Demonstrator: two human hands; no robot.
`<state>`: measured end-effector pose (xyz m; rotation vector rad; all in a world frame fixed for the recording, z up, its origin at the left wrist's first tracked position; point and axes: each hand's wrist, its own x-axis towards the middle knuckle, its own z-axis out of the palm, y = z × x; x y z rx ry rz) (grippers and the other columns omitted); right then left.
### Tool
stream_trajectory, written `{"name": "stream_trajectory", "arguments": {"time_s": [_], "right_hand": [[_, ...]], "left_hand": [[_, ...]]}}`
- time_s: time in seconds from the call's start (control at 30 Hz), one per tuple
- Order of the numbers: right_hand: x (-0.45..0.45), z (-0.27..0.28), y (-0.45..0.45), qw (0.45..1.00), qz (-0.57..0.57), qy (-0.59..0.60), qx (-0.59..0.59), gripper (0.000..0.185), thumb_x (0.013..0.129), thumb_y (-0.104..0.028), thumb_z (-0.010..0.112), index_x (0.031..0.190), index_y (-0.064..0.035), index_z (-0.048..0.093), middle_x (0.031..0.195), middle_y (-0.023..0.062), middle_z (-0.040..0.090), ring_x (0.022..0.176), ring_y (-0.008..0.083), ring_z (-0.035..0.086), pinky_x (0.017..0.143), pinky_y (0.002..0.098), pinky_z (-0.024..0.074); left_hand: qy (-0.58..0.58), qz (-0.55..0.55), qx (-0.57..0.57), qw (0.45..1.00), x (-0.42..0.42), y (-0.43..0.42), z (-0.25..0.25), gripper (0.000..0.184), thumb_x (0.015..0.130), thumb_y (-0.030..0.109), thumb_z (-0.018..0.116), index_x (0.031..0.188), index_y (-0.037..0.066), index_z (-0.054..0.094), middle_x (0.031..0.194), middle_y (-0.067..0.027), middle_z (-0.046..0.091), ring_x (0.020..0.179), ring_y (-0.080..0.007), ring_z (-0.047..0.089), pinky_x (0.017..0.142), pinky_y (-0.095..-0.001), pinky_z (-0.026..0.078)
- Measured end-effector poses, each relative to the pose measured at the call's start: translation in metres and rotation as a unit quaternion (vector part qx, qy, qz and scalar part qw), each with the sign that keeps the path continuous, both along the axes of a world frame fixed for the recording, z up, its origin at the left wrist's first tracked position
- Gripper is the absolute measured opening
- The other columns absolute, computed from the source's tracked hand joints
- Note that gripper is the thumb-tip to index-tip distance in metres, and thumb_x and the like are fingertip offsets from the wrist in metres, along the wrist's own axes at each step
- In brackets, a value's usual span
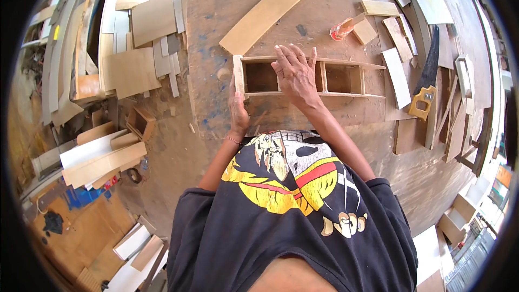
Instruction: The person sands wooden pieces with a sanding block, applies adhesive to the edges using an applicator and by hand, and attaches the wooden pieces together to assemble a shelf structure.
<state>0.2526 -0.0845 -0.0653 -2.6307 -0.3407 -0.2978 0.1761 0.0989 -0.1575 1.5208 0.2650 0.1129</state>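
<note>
A long, narrow wooden frame (351,60) with crosspieces lies on the worktable (216,0) in front of me. Against the pale end board at its left end rests my left hand (238,109), its fingers along the outer face and partly hidden. My right hand (296,75) lies over the middle of the frame, palm down with fingers spread, and covers part of a compartment. Beyond the frame's left end is a long, slightly curved board (275,8).
To the right are a handsaw with a yellow handle (423,101), a red and white container (340,31), a wood block (364,31) and a white strip (396,78). Stacked panels (130,70) and a small open wooden box (141,121) are at the left.
</note>
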Motion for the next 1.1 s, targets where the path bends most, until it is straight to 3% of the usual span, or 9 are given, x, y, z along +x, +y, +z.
{"name": "stream_trajectory", "arguments": {"time_s": [0.1, 0.4, 0.57, 0.63, 0.7, 0.73, 0.83, 0.97, 1.1], "right_hand": [[-0.001, 0.000, 0.001, 1.000, -0.001, 0.000, 0.002, 0.040, 0.091, -0.029, 0.047, 0.122, -0.0046, 0.053, 0.122, 0.0095, 0.055, 0.121, 0.0281, 0.043, 0.106, 0.0598, 0.0121], [-0.002, 0.003, -0.001, 0.997, -0.020, -0.030, 0.069, 0.040, 0.092, -0.031, 0.046, 0.122, -0.0055, 0.053, 0.124, 0.0102, 0.054, 0.123, 0.0294, 0.042, 0.107, 0.0580, 0.0118], [0.010, 0.031, -0.078, 0.970, -0.178, -0.064, 0.150, 0.037, 0.094, -0.032, 0.044, 0.118, -0.0070, 0.056, 0.121, 0.0107, 0.057, 0.119, 0.0277, 0.047, 0.105, 0.0557, 0.0193], [0.005, 0.032, -0.127, 0.942, -0.316, -0.018, 0.112, 0.037, 0.095, -0.032, 0.043, 0.116, -0.0069, 0.059, 0.119, 0.0129, 0.058, 0.115, 0.0280, 0.051, 0.102, 0.0487, 0.0290], [-0.004, 0.004, -0.187, 0.887, -0.327, 0.052, 0.321, 0.047, 0.097, -0.039, 0.039, 0.121, -0.0020, 0.056, 0.124, 0.0158, 0.056, 0.118, 0.0246, 0.049, 0.100, 0.0306, 0.0349], [-0.010, 0.002, -0.204, 0.874, -0.275, 0.088, 0.391, 0.058, 0.096, -0.048, 0.033, 0.127, -0.0024, 0.051, 0.129, 0.0096, 0.052, 0.124, 0.0227, 0.043, 0.108, 0.0344, 0.0228], [-0.021, 0.005, -0.221, 0.858, -0.235, 0.115, 0.442, 0.071, 0.093, -0.059, 0.020, 0.135, -0.0058, 0.043, 0.138, 0.0088, 0.044, 0.129, 0.0208, 0.035, 0.109, 0.0440, 0.0145], [-0.023, 0.009, -0.245, 0.789, -0.210, 0.164, 0.554, 0.079, 0.089, -0.065, 0.015, 0.140, -0.0081, 0.032, 0.142, 0.0078, 0.037, 0.133, 0.0198, 0.030, 0.111, 0.0413, 0.0030], [-0.022, -0.013, -0.257, 0.751, -0.148, 0.179, 0.618, 0.082, 0.088, -0.067, 0.013, 0.140, -0.0064, 0.033, 0.143, 0.0096, 0.037, 0.134, 0.0210, 0.028, 0.111, 0.0399, 0.0064]], "left_hand": [[0.012, -0.145, 0.160, 0.976, -0.003, 0.027, -0.018, 0.046, 0.099, 0.023, 0.022, 0.131, -0.008, 0.036, 0.130, -0.0137, 0.045, 0.120, -0.0208, 0.042, 0.102, -0.0316, 0.031], [-0.010, -0.039, -0.102, 0.994, 0.017, -0.001, 0.039, 0.055, 0.098, 0.035, 0.026, 0.138, -0.003, 0.030, 0.139, -0.0098, 0.037, 0.129, -0.0203, 0.034, 0.107, -0.0332, 0.024], [-0.062, -0.129, -0.016, 0.990, 0.041, 0.001, 0.075, 0.057, 0.097, 0.035, 0.029, 0.138, -0.003, 0.028, 0.142, -0.0115, 0.033, 0.130, -0.0201, 0.031, 0.109, -0.0324, 0.021], [-0.037, -0.093, -0.028, 0.995, 0.046, -0.003, 0.079, 0.056, 0.097, 0.033, 0.031, 0.138, -0.004, 0.028, 0.141, -0.0120, 0.034, 0.130, -0.0198, 0.031, 0.108, -0.0318, 0.021], [-0.031, -0.098, -0.021, 0.995, 0.050, 0.001, 0.076, 0.054, 0.097, 0.030, 0.033, 0.138, -0.005, 0.029, 0.140, -0.0117, 0.036, 0.129, -0.0196, 0.033, 0.107, -0.0307, 0.023], [-0.022, -0.108, -0.035, 0.993, 0.051, 0.006, 0.071, 0.053, 0.096, 0.028, 0.035, 0.137, -0.005, 0.030, 0.139, -0.0117, 0.037, 0.128, -0.0194, 0.034, 0.107, -0.0302, 0.023], [-0.018, -0.123, -0.037, 0.992, 0.055, 0.008, 0.067, 0.052, 0.096, 0.025, 0.037, 0.137, -0.005, 0.031, 0.139, -0.0117, 0.038, 0.128, -0.0194, 0.034, 0.107, -0.0297, 0.023], [-0.033, -0.132, 0.019, 0.991, 0.057, 0.009, 0.072, 0.050, 0.093, 0.019, 0.040, 0.136, -0.006, 0.032, 0.140, -0.0114, 0.037, 0.130, -0.0199, 0.031, 0.108, -0.0300, 0.020], [-0.011, -0.125, -0.027, 0.992, 0.055, 0.007, 0.072, 0.049, 0.094, 0.019, 0.040, 0.136, -0.005, 0.033, 0.137, -0.0118, 0.042, 0.125, -0.0191, 0.039, 0.105, -0.0290, 0.026]]}}
